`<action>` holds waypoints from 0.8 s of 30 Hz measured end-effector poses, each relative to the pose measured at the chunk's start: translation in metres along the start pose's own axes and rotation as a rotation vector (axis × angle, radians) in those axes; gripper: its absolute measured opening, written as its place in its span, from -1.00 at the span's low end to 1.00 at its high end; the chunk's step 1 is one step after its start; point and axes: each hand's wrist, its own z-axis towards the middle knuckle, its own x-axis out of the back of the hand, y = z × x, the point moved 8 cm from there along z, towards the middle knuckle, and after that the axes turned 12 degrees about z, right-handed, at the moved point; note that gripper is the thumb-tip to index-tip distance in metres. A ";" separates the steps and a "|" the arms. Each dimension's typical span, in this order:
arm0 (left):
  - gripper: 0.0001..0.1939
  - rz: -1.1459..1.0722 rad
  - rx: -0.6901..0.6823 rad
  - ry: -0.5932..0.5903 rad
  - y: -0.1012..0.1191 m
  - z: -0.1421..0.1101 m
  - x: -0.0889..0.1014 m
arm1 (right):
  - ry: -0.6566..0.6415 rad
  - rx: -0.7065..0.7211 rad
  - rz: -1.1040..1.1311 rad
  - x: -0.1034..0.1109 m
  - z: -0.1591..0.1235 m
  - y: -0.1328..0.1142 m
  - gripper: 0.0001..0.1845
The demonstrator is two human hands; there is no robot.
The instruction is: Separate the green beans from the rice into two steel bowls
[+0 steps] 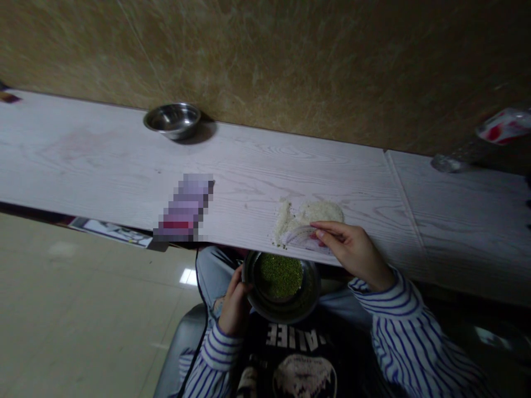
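My left hand grips the rim of a steel bowl below the table's near edge, over my lap. Green grains fill the bowl's bottom. My right hand rests on the table edge, its fingers pinched on a thin card or sheet that lies against a pile of white rice on the whitish wooden table. A few green grains are scattered at the pile's left end.
An empty steel bowl stands at the table's far edge by the brown wall. A blurred flat object lies near the front edge. A clear bottle with a red-and-white label lies at the far right. Tiled floor is at left.
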 end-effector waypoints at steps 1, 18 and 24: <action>-0.49 0.003 0.003 0.002 0.001 -0.001 0.000 | 0.007 0.000 0.000 0.001 -0.001 0.000 -0.68; -0.46 0.039 -0.038 -0.038 -0.006 0.004 0.002 | -0.002 -0.008 0.036 -0.003 -0.001 0.002 -0.68; -0.48 0.030 -0.061 -0.070 -0.005 0.004 0.001 | -0.033 -0.008 0.037 -0.008 -0.003 0.003 -0.69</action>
